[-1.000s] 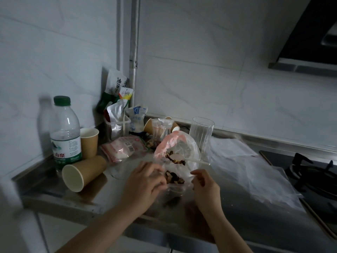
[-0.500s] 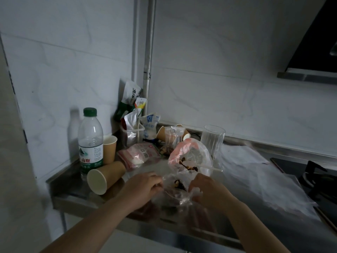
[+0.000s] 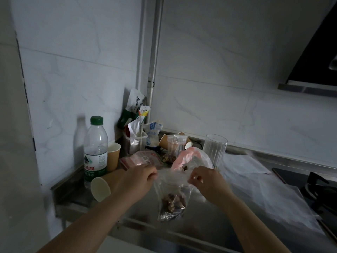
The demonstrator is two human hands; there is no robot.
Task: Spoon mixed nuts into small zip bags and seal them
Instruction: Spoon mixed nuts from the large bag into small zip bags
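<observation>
A small clear zip bag [image 3: 172, 199] with brown mixed nuts at its bottom hangs in the air above the steel counter [image 3: 209, 227]. My left hand [image 3: 139, 177] pinches its top left corner and my right hand [image 3: 204, 179] pinches its top right corner, the top edge stretched between them. Behind the hands stands a larger clear bag with a pink rim [image 3: 189, 158], with dark nuts inside. No spoon is plainly visible.
A water bottle [image 3: 95, 148], an upright paper cup [image 3: 113, 156] and a tipped paper cup [image 3: 102, 187] stand at the left. A ribbed glass [image 3: 215, 148], snack packets [image 3: 141, 159], a loose clear plastic sheet [image 3: 264, 189] and a gas stove [image 3: 321, 189] lie to the right.
Both hands have lifted the small zip bag off the counter and drawn apart, stretching its top edge. The camera view has tilted upward.
</observation>
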